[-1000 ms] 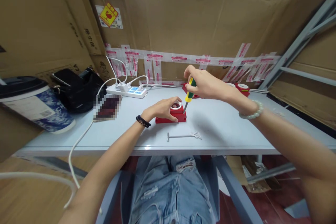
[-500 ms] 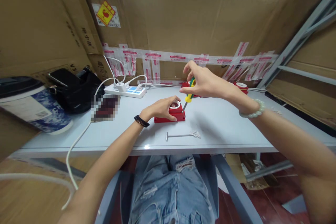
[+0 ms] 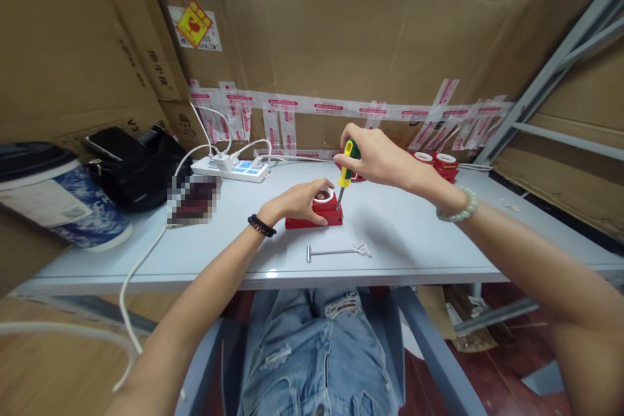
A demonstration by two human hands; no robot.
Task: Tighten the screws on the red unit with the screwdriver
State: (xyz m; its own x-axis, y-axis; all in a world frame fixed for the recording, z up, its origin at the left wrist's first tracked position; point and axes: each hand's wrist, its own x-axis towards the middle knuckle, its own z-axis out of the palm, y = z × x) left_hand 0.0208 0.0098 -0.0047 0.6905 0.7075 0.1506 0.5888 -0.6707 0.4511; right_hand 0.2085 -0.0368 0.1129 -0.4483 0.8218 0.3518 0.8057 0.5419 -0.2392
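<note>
A red block-shaped part (image 3: 322,216) with a white ring on top sits in the middle of the pale table (image 3: 419,234). My left hand (image 3: 298,200) is wrapped over its left side and holds it down. My right hand (image 3: 377,157) is closed round the green and yellow handle of a screwdriver (image 3: 345,172). The screwdriver stands nearly upright with its tip at the part's right top corner. A small metal T-shaped key (image 3: 334,251) lies on the table just in front of the part.
More red parts (image 3: 441,162) with white rings stand at the back right. A white power strip (image 3: 231,169) with plugged cables lies at the back left, beside a black bag (image 3: 134,166) and a blue and white bucket (image 3: 58,205). Taped cardboard walls surround the table.
My right hand opened its fingers on the screwdriver handle half a second ago and has now closed round it again, a little lower and to the left. The left hand has stayed on the part.
</note>
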